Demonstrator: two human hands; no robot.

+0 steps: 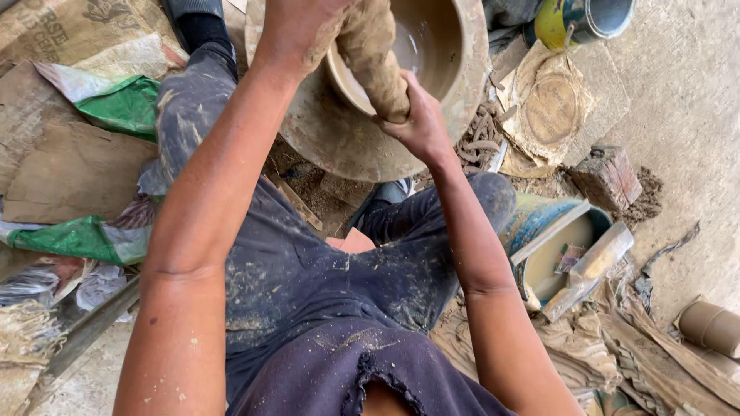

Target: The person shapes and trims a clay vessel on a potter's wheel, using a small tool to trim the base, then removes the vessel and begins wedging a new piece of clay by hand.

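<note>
Nearest: my lap, dark clay-spattered trousers point(308, 277), torn at the waistband; both forearms reach forward from here.

Right of my knee, on the ground: blue bucket point(559, 246) holding pale slip, a flat wooden stick point(590, 266) lying across its rim; crumpled clay-stained cloths point(617, 347) heaped just beside it; a small clay cylinder point(709, 327) near the right edge of the ground.

Left of my knee: green plastic sheeting point(116, 104) and flattened brown cardboard point(69, 166), overlapping.

Middle: round wheel head point(347, 146), coated in wet clay, its near edge between my knees; on it a wet clay bowl point(416, 46), set toward the far side of the disc, wall upright, interior smooth.

My right hand point(420, 123): clenched around the lower end of a clay-soaked cloth point(378, 62), at the bowl's near rim; my left hand point(297, 35): on the bowl's left outer wall, touching the cloth's upper end; fingers hidden, so whether it grips or only presses I cannot tell.

Farther right: clay scraps point(482, 142) at the wheel's right edge; a mud-caked sheet with a round disc imprint point(551, 108); a stained brick point(609, 177).

Farthest: a yellow-and-blue can point(586, 19) at the top edge.
</note>
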